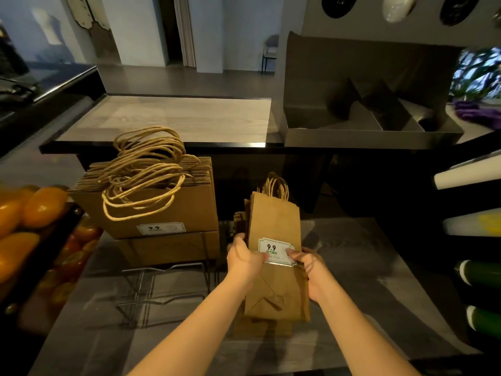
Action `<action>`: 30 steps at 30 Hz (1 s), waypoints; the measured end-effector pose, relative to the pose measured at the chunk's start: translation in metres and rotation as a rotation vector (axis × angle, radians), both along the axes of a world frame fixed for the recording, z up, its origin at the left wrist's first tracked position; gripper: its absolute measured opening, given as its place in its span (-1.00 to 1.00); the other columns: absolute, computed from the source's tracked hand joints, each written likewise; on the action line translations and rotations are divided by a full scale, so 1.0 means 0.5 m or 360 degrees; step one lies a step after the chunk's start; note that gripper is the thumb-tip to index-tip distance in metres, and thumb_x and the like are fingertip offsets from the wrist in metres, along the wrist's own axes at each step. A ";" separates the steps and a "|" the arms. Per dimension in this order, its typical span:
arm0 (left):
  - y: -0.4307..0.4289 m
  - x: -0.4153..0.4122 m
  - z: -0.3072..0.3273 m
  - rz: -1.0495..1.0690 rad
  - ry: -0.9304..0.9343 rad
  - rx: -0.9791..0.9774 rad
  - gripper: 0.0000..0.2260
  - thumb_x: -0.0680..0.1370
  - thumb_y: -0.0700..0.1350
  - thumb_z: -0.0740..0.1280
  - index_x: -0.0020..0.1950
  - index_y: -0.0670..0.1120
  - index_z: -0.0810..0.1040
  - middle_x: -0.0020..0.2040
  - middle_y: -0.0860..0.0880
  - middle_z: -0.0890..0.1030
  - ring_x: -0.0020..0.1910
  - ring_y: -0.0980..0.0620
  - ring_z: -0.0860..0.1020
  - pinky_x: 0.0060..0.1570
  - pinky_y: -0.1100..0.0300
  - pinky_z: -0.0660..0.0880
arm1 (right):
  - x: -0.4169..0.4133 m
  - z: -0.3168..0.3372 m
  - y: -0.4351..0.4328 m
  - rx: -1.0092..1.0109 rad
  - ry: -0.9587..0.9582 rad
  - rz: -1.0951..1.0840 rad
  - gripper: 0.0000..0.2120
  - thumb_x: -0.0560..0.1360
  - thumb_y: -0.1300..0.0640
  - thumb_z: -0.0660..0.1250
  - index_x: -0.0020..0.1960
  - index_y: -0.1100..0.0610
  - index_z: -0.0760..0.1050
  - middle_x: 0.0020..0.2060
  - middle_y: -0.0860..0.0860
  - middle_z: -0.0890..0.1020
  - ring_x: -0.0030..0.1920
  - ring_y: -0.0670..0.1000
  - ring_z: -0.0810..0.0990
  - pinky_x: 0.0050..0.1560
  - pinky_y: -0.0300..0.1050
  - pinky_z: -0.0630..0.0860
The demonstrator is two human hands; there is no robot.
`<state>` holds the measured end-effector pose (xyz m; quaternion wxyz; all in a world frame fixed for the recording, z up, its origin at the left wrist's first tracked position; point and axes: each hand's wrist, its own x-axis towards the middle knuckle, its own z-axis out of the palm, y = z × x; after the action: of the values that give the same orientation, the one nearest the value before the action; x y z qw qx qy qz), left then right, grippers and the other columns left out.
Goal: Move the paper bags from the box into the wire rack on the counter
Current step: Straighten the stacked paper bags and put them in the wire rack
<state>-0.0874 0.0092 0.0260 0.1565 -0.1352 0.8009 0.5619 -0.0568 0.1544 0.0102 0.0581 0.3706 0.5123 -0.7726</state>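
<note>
I hold a small stack of flat brown paper bags with a white "9.9" label, tilted over the grey counter. My left hand grips its left edge and my right hand grips its right edge, thumbs on the label. To the left, the wire rack stands on the counter. A thick row of paper bags with twine handles stands upright in its rear part. The rack's front section shows bare wire. The box is not clearly visible.
Oranges and tomatoes lie in a dark tray at the left. A raised wooden ledge runs behind the rack. A grey cardboard organizer sits at the back right. Rolls of paper stick out at the right edge.
</note>
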 end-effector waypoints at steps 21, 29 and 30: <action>-0.025 0.024 -0.011 -0.0344 -0.0059 -0.0159 -0.07 0.41 0.03 0.48 0.56 0.09 -0.09 0.52 -0.15 0.14 0.49 -0.21 0.09 0.41 -0.10 0.18 | 0.004 0.006 -0.012 0.0142 0.0211 0.0002 -0.56 0.45 0.37 0.39 0.25 0.10 0.37 -0.07 0.18 0.61 -0.12 0.20 0.61 -0.16 0.08 0.57; -0.044 0.049 -0.047 -0.0047 -0.0314 0.0564 -0.04 0.45 -0.26 0.46 0.56 0.04 -0.18 0.36 -0.11 0.46 0.24 -0.13 0.49 0.19 -0.02 0.47 | -0.012 -0.020 -0.029 0.0228 0.0163 0.0049 -0.55 0.42 0.41 0.42 0.24 0.21 0.39 0.10 0.30 0.59 -0.13 0.20 0.61 0.01 0.18 0.56; -0.041 0.048 -0.051 -0.0049 -0.0298 0.0567 -0.05 0.45 -0.27 0.46 0.56 0.04 -0.17 0.35 -0.10 0.46 0.25 -0.12 0.48 0.21 -0.03 0.46 | -0.010 -0.022 -0.025 0.0254 0.0156 0.0050 -0.56 0.42 0.39 0.43 0.24 0.19 0.40 0.09 0.29 0.60 -0.08 0.23 0.62 0.06 0.21 0.55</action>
<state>-0.0633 -0.0114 0.0005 0.2603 -0.1448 0.6728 0.6772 -0.0618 0.1416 -0.0010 0.0156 0.3277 0.5801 -0.7456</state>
